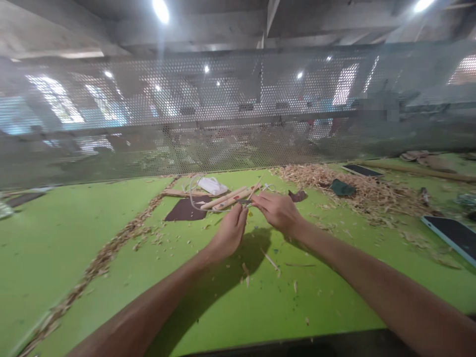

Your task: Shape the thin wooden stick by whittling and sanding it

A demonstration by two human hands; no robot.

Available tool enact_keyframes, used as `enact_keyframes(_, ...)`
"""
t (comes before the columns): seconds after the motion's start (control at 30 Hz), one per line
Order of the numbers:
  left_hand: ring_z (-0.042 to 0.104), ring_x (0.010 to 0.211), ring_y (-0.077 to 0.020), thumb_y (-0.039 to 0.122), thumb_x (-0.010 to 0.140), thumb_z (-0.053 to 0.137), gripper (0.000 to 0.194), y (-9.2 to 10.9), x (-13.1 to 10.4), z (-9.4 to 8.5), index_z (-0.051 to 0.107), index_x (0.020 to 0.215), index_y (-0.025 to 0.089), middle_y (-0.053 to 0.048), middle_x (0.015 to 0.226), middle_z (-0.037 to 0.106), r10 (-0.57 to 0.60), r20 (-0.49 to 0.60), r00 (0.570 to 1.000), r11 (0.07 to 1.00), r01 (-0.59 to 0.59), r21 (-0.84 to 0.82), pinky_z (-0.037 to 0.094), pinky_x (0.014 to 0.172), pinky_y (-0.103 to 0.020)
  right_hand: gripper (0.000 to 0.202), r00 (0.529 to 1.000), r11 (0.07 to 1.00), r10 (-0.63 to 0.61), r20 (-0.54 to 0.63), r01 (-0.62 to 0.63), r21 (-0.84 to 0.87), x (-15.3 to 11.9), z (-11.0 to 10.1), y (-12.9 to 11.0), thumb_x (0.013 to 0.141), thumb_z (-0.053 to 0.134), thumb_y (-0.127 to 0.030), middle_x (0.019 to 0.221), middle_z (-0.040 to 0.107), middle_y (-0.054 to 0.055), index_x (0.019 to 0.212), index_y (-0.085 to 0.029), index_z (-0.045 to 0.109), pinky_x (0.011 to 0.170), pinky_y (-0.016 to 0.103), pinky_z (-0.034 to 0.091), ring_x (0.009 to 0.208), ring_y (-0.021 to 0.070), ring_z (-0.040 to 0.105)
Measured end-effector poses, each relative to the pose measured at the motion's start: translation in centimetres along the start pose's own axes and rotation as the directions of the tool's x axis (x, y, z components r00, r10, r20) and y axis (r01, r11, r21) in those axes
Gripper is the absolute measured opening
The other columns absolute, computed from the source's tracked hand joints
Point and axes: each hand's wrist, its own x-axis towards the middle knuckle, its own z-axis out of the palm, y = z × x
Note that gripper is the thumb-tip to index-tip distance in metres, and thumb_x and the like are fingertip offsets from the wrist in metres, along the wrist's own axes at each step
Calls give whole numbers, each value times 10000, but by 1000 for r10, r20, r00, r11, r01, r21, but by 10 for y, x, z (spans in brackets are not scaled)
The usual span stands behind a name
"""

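Note:
My left hand point(231, 229) is closed, thumb and fingers pinched together where a thin white cord point(212, 210) runs in to them. Close beside it, my right hand point(278, 212) is closed round a small knife, whose narrow dark blade point(244, 201) points left above the left fingertips. Its handle is hidden in my fingers. Just beyond the hands lie several pale wooden sticks point(225, 197), some with coloured marks. A dark brown square sheet point(183, 211), perhaps sandpaper, lies left of them. The cord loops over its edge.
A white box-like device point(212, 185) stands behind the sticks. Wood shavings point(316, 177) are heaped at back right, with a dark green scrap point(342, 187) on them. Two phones point(451, 238) lie on the right of the green table point(238, 307). A perforated metal screen point(223, 109) rises behind.

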Motion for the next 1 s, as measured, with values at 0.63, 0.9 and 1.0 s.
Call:
enact_keyframes(0.63,367,498,-132,442,1083,386,340,-4,4,-4,399,804,248,56,617,415,103,-40,994,870,-70,489,263,531,-265,426,999,996,33,31,-30,-83,-3,0,15,1154,366,-315,1037,783,116,1167,-106,737,579,263,389,782,169,660)
enact_keyframes(0.9,371,515,-139,421,1080,362,307,-8,7,-7,399,828,251,51,652,419,101,3,995,856,-89,510,255,538,-267,438,988,992,124,94,-122,-22,-3,-2,20,1149,367,-292,910,748,120,1141,-92,757,543,247,325,680,147,577)
enact_keyframes(1.0,361,520,-140,415,1080,358,299,-8,7,-8,394,831,254,50,666,409,77,11,997,857,-72,511,247,531,-265,401,981,985,170,99,-173,22,-4,-1,24,1134,415,-303,877,734,96,1116,-105,764,529,248,304,631,134,521)
